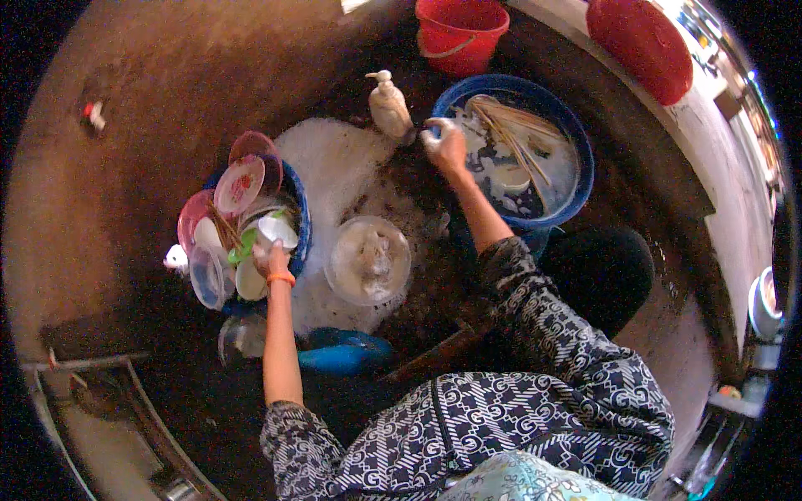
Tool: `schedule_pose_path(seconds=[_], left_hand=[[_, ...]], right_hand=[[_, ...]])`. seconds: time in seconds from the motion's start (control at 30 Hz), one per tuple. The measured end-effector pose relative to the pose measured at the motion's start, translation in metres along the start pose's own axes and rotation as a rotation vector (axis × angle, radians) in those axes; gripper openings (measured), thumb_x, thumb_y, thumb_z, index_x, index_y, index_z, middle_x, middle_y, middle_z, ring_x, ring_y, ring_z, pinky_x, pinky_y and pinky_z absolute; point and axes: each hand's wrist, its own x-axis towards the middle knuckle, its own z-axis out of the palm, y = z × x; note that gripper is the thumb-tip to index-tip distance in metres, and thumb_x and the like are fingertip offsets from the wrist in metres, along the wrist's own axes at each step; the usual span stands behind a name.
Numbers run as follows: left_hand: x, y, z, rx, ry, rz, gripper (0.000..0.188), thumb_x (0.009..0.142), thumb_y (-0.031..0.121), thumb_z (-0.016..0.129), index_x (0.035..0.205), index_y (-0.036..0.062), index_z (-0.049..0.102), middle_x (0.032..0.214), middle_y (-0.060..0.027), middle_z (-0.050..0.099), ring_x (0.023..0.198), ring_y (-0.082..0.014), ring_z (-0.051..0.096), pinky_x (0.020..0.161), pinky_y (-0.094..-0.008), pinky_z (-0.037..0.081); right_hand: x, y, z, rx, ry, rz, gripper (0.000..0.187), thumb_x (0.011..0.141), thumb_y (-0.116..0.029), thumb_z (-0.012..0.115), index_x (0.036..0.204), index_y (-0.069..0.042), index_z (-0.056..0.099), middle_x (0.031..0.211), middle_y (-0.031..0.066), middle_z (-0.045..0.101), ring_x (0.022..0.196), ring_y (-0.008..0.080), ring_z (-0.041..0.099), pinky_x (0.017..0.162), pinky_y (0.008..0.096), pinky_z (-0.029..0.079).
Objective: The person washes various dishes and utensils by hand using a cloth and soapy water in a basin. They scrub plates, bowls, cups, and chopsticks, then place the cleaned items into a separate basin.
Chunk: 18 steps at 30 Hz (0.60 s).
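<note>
My left hand (272, 259), with an orange band at the wrist, is closed on a small white bowl (279, 231). It is over a blue basin (303, 204) heaped with dishes. Among these are a pink-patterned plate (240, 185), a clear plastic bowl (206, 275) and something green (241, 248). My right hand (447, 148) is at the left rim of another blue basin (580, 117), its fingers curled; what they grip, if anything, is unclear. Long chopsticks (520, 150) and a pale dish (511, 177) lie in this basin's foamy water. A pump bottle (388, 106) stands left of my right hand.
Between the basins sits a clear round bowl (368, 260) of cloudy water on foamy ground. Near my feet is a blue slipper (344, 354). A red bucket (463, 37) and a red basin (642, 48) are farther away. A metal frame (88, 364) lies at the lower left.
</note>
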Motion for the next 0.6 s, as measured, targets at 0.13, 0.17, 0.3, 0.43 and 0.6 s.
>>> schedule_pose_path(seconds=[0.13, 0.17, 0.3, 0.43, 0.6], left_hand=[[-0.018, 0.015, 0.002, 0.092, 0.023, 0.21, 0.061, 0.07, 0.014, 0.073, 0.125, -0.0029, 0.051, 0.116, -0.0217, 0.059, 0.095, -0.0376, 0.062, 0.077, -0.0437, 0.052], [-0.019, 0.023, 0.0, 0.23, 0.025, 0.281, 0.061, 0.071, 0.013, 0.072, 0.126, -0.0031, 0.05, 0.119, -0.0228, 0.057, 0.099, -0.0401, 0.06, 0.085, -0.0443, 0.05], [-0.04, 0.057, 0.006, 0.331, 0.055, 0.449, 0.07, 0.073, 0.012, 0.069, 0.136, -0.0003, 0.041, 0.133, -0.024, 0.045, 0.122, -0.0407, 0.042, 0.106, -0.047, 0.031], [-0.073, 0.095, 0.012, 0.375, 0.025, 0.478, 0.073, 0.076, 0.0, 0.064, 0.141, -0.0035, 0.03, 0.144, -0.0197, 0.036, 0.133, -0.0326, 0.035, 0.113, -0.0394, 0.026], [-0.086, 0.111, 0.01, 0.392, 0.043, 0.587, 0.072, 0.075, 0.005, 0.065, 0.139, -0.0016, 0.034, 0.142, -0.0222, 0.038, 0.131, -0.037, 0.036, 0.112, -0.0423, 0.025]], right_hand=[[0.02, 0.085, -0.063, -0.535, 0.285, 0.249, 0.079, 0.069, -0.034, 0.078, 0.136, -0.01, 0.043, 0.138, 0.0254, 0.04, 0.125, 0.0398, 0.043, 0.101, 0.0481, 0.038], [0.019, 0.102, -0.074, -0.598, 0.282, 0.394, 0.087, 0.069, -0.036, 0.078, 0.14, -0.01, 0.037, 0.144, 0.0272, 0.031, 0.13, 0.042, 0.036, 0.103, 0.0519, 0.034], [0.006, 0.152, -0.111, -0.727, 0.191, 0.501, 0.072, 0.079, -0.031, 0.065, 0.141, -0.008, 0.036, 0.135, 0.0264, 0.044, 0.122, 0.0398, 0.047, 0.102, 0.0567, 0.033], [0.0, 0.17, -0.106, -0.616, -0.172, 0.47, 0.033, 0.083, -0.019, 0.054, 0.112, -0.003, 0.061, 0.119, 0.0217, 0.059, 0.107, 0.0371, 0.06, 0.092, 0.0558, 0.043], [0.005, 0.166, -0.088, -0.571, -0.101, 0.245, 0.022, 0.077, -0.017, 0.062, 0.094, -0.004, 0.067, 0.111, 0.0214, 0.061, 0.099, 0.0381, 0.062, 0.08, 0.0488, 0.052]])
